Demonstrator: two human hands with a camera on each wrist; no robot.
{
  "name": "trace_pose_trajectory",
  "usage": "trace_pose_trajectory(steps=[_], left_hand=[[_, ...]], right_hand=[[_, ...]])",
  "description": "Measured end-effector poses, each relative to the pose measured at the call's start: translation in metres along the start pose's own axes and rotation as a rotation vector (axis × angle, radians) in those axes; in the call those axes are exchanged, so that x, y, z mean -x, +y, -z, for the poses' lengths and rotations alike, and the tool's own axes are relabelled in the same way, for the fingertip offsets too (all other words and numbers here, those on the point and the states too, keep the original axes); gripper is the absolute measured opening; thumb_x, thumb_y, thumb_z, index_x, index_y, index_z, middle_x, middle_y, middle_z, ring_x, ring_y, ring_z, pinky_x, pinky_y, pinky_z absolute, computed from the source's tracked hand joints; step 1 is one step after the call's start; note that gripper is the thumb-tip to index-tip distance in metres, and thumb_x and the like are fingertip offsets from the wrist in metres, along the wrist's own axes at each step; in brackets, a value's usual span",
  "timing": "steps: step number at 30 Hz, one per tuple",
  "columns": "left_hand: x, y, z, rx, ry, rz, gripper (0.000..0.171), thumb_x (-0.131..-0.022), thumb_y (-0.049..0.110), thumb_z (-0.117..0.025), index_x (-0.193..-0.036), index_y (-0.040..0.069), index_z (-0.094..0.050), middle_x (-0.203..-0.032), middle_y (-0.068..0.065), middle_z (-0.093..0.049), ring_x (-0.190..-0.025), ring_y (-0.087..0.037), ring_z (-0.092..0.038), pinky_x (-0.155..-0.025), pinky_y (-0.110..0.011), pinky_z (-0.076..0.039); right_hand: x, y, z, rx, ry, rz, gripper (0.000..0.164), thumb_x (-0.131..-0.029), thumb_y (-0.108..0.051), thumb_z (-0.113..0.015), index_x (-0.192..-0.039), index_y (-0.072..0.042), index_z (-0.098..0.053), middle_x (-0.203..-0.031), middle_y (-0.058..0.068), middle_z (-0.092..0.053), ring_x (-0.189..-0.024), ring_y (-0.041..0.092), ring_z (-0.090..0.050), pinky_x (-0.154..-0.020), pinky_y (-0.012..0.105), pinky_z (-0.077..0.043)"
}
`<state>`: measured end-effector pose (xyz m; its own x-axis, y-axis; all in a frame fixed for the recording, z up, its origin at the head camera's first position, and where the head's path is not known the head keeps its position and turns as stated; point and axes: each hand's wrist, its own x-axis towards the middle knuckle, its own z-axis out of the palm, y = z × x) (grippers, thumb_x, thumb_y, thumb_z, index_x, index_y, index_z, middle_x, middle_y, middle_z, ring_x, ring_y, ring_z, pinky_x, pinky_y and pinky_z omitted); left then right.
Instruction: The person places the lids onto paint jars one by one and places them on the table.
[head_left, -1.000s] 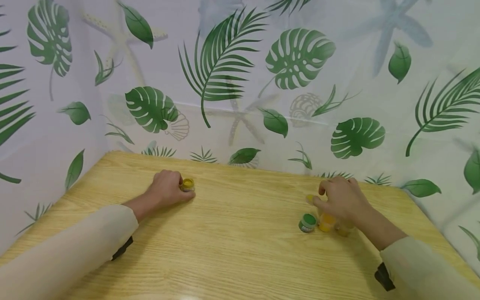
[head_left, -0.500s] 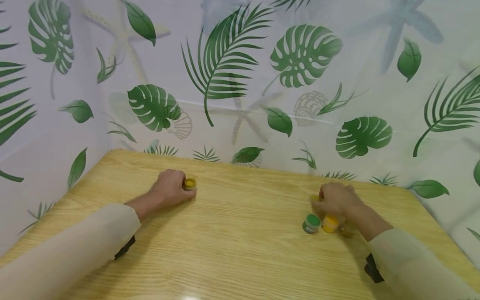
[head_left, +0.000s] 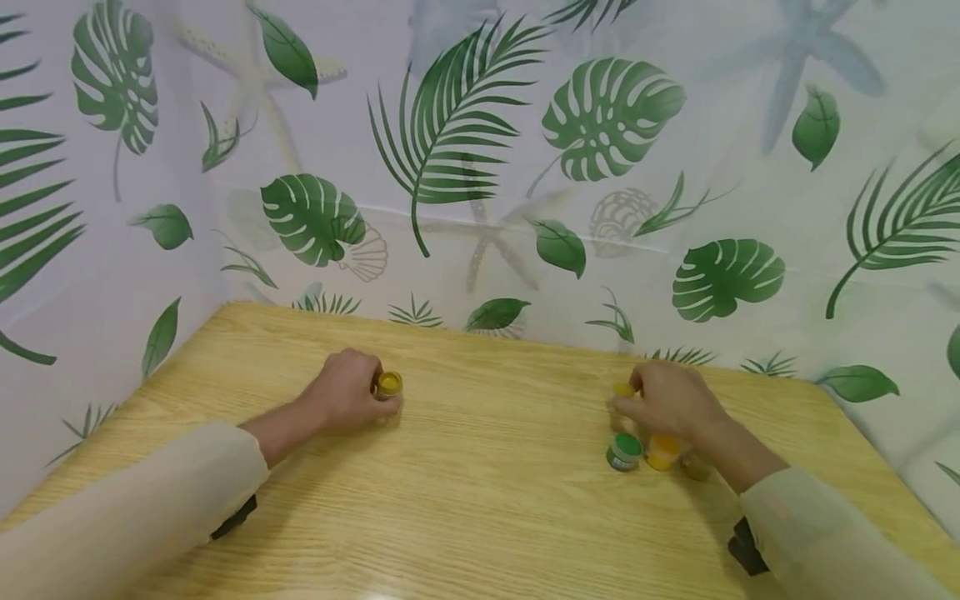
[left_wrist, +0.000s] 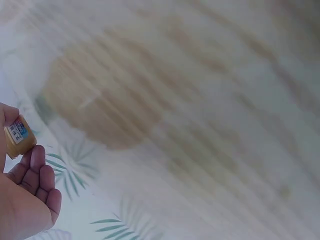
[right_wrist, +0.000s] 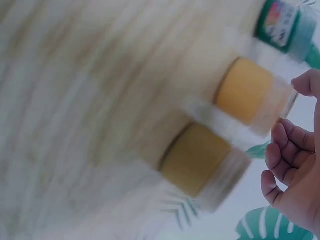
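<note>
In the head view my left hand (head_left: 348,390) grips a small paint jar (head_left: 389,384) with mustard-yellow paint, standing on the left of the table. The left wrist view shows this jar's label (left_wrist: 19,131) between thumb and fingers. Over on the right, my right hand (head_left: 675,400) pinches a yellow-topped jar (head_left: 624,389), mostly hidden by the fingers. Just in front of that hand stand a green paint jar (head_left: 624,452), an orange-yellow jar (head_left: 663,452) and a brownish-yellow jar (right_wrist: 196,159), the last partly behind the wrist in the head view.
A wood-grain table (head_left: 480,500) lies beneath both hands. Along its back edge and left side rises a pale wall covering (head_left: 480,167) printed with green leaves and starfish. The three standing jars form a close row by the right wrist.
My right hand has shifted a little left with the yellow-topped jar. The left hand and its jar have come slightly nearer. The head view has swung a little; the three standing jars appear unmoved.
</note>
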<state>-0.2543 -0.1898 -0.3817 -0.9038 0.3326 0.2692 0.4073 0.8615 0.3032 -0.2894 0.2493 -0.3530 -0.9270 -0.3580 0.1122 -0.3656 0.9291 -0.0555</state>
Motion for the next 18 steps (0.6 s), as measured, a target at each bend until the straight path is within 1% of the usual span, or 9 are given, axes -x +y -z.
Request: trace_pose_trajectory(steps=[3, 4, 5, 7, 11, 12, 13, 15, 18], left_hand=[[0.004, 0.010, 0.002, 0.011, 0.018, -0.051, 0.027, -0.078, 0.029, -0.072, -0.066, 0.011, -0.056, -0.060, 0.003, -0.052, -0.061, -0.013, -0.046, -0.061, -0.029, -0.039], [0.005, 0.014, 0.003, 0.015, 0.023, -0.067, 0.026, -0.078, 0.028, -0.072, -0.066, 0.011, -0.056, -0.060, 0.004, -0.052, -0.061, -0.013, -0.045, -0.062, -0.029, -0.039], [0.007, 0.018, 0.003, 0.021, 0.028, -0.083, 0.026, -0.078, 0.028, -0.072, -0.067, 0.011, -0.057, -0.060, 0.004, -0.052, -0.060, -0.013, -0.045, -0.061, -0.029, -0.039], [0.010, 0.026, 0.003, 0.032, 0.032, -0.120, 0.024, -0.078, 0.027, -0.073, -0.068, 0.010, -0.058, -0.060, 0.005, -0.052, -0.059, -0.012, -0.045, -0.064, -0.030, -0.040], [0.017, 0.044, 0.003, 0.055, 0.017, -0.172, 0.023, -0.079, 0.027, -0.075, -0.072, 0.011, -0.059, -0.062, 0.006, -0.052, -0.062, -0.011, -0.044, -0.071, -0.034, -0.042], [0.018, 0.048, 0.002, 0.056, 0.013, -0.184, 0.023, -0.079, 0.027, -0.075, -0.073, 0.012, -0.059, -0.063, 0.007, -0.052, -0.063, -0.010, -0.043, -0.073, -0.035, -0.042], [0.020, 0.052, 0.002, 0.056, 0.009, -0.194, 0.024, -0.079, 0.028, -0.075, -0.073, 0.012, -0.059, -0.064, 0.007, -0.052, -0.064, -0.010, -0.043, -0.074, -0.035, -0.041], [0.024, 0.059, 0.001, 0.059, 0.001, -0.213, 0.025, -0.079, 0.029, -0.076, -0.073, 0.013, -0.058, -0.064, 0.008, -0.051, -0.065, -0.010, -0.043, -0.073, -0.033, -0.041], [0.030, 0.070, 0.000, 0.070, -0.008, -0.236, 0.026, -0.078, 0.030, -0.077, -0.072, 0.014, -0.058, -0.064, 0.008, -0.050, -0.066, -0.009, -0.043, -0.070, -0.029, -0.040]], right_hand=[[0.002, -0.012, 0.006, -0.002, 0.031, 0.036, 0.033, -0.083, -0.035, -0.061, -0.088, -0.003, -0.068, -0.079, 0.004, -0.066, -0.067, 0.016, -0.055, -0.065, 0.039, -0.051], [0.004, -0.017, 0.007, -0.005, 0.042, 0.052, 0.031, -0.082, -0.034, -0.061, -0.086, -0.004, -0.067, -0.077, 0.003, -0.065, -0.066, 0.015, -0.054, -0.065, 0.038, -0.050], [0.005, -0.022, 0.007, -0.011, 0.052, 0.071, 0.029, -0.082, -0.033, -0.062, -0.082, -0.005, -0.066, -0.074, 0.002, -0.062, -0.064, 0.014, -0.051, -0.061, 0.036, -0.047], [0.008, -0.032, 0.006, -0.017, 0.077, 0.109, 0.025, -0.082, -0.033, -0.062, -0.080, -0.008, -0.065, -0.074, 0.000, -0.061, -0.064, 0.012, -0.050, -0.062, 0.035, -0.044], [0.017, -0.056, 0.005, -0.019, 0.104, 0.171, 0.022, -0.081, -0.034, -0.064, -0.079, -0.012, -0.063, -0.076, -0.002, -0.060, -0.071, 0.013, -0.052, -0.067, 0.038, -0.040], [0.019, -0.062, 0.006, -0.012, 0.110, 0.184, 0.021, -0.082, -0.034, -0.064, -0.081, -0.013, -0.064, -0.080, -0.004, -0.061, -0.076, 0.014, -0.053, -0.071, 0.040, -0.041], [0.022, -0.069, 0.005, -0.006, 0.113, 0.198, 0.021, -0.081, -0.035, -0.064, -0.081, -0.014, -0.063, -0.080, -0.004, -0.061, -0.077, 0.014, -0.053, -0.072, 0.040, -0.040], [0.026, -0.081, 0.006, -0.004, 0.118, 0.230, 0.020, -0.081, -0.035, -0.065, -0.081, -0.015, -0.062, -0.079, -0.005, -0.058, -0.078, 0.014, -0.052, -0.073, 0.040, -0.039], [0.032, -0.098, 0.006, -0.006, 0.137, 0.293, 0.019, -0.081, -0.035, -0.066, -0.080, -0.016, -0.060, -0.077, -0.007, -0.055, -0.076, 0.011, -0.049, -0.071, 0.036, -0.036]])
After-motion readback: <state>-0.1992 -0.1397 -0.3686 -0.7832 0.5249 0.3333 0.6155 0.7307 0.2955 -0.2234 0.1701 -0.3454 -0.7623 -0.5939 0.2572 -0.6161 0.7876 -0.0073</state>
